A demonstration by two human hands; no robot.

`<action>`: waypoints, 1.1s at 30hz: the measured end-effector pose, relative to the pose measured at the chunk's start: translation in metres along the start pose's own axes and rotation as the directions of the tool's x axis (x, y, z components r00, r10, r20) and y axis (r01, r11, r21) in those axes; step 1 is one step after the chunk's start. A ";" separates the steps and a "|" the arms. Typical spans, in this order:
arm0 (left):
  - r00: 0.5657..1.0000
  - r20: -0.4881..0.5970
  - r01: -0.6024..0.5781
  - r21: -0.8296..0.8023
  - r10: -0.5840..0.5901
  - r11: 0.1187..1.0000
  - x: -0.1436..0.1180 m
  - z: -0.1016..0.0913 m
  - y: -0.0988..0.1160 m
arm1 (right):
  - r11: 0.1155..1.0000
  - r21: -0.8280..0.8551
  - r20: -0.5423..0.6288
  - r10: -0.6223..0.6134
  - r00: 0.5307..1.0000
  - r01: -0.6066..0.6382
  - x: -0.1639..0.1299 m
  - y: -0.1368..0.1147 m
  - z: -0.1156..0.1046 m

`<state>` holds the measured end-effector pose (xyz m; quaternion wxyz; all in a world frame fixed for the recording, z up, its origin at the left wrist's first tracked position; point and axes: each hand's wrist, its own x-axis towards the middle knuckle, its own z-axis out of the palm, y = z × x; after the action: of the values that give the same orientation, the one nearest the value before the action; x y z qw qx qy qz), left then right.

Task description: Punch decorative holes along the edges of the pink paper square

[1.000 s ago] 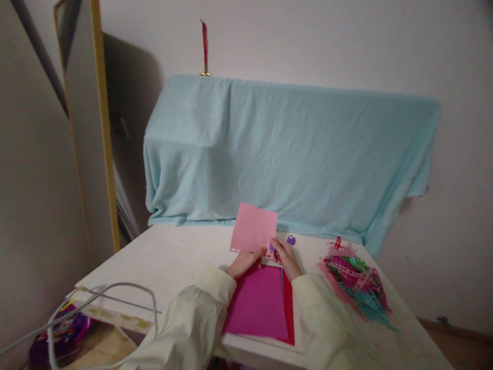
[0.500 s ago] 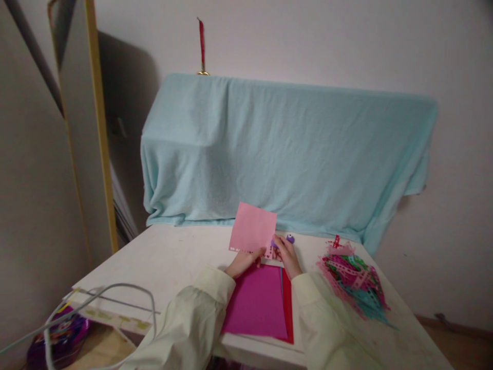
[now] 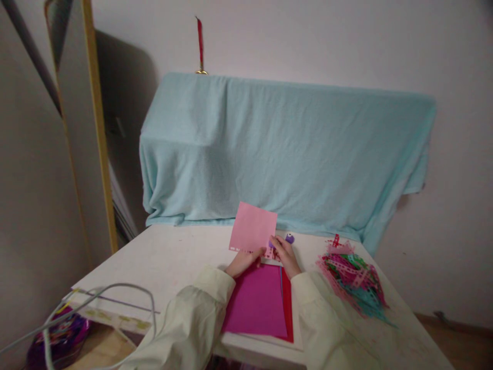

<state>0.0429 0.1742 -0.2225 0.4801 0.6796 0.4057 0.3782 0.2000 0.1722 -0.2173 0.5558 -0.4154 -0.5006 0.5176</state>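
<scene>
My left hand [image 3: 244,262] grips the lower edge of a pink sheet of paper [image 3: 254,226], thumb on top. A row of small punched holes runs along that edge. My right hand [image 3: 286,255] is closed around a small purple paper punch [image 3: 271,243] at the sheet's lower right corner; my fingers hide part of it. Just beyond that hand sits a second small purple punch [image 3: 289,238]. Below my hands, a magenta sheet [image 3: 256,306] lies on top of a red sheet [image 3: 287,303], with a thin blue edge showing between them.
A heap of punched paper strips [image 3: 352,277] in pink, green, red and blue lies on the right of the white table [image 3: 173,252]. A light blue cloth [image 3: 288,154] drapes over something at the back. A grey cable [image 3: 127,285] loops across the left front corner.
My right hand and the punch have shifted slightly left along the paper's lower edge. My left hand and the sheet stay almost in place.
</scene>
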 end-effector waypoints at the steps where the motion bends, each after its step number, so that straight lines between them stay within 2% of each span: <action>1: 1.000 -0.001 -0.001 0.008 0.002 1.000 0.000 0.000 0.000 | 1.000 0.005 0.003 0.001 1.000 -0.001 0.000 0.000 0.000; 17: 1.000 0.011 -0.009 0.044 0.008 0.999 -0.001 0.001 0.002 | 0.998 0.046 -0.020 0.036 0.999 -0.035 -0.002 0.000 0.002; 26: 1.000 0.015 -0.020 0.055 0.019 0.998 0.001 0.002 0.000 | 1.000 -0.010 -0.021 -0.023 1.000 0.023 0.003 0.007 -0.002; 33: 0.999 0.024 -0.026 0.046 0.025 0.999 0.000 0.002 0.000 | 0.999 0.018 -0.035 -0.032 0.999 0.033 0.003 0.008 -0.005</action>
<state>0.0444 0.1737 -0.2229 0.4641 0.7001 0.4001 0.3666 0.2035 0.1768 -0.2252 0.5767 -0.4108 -0.4927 0.5059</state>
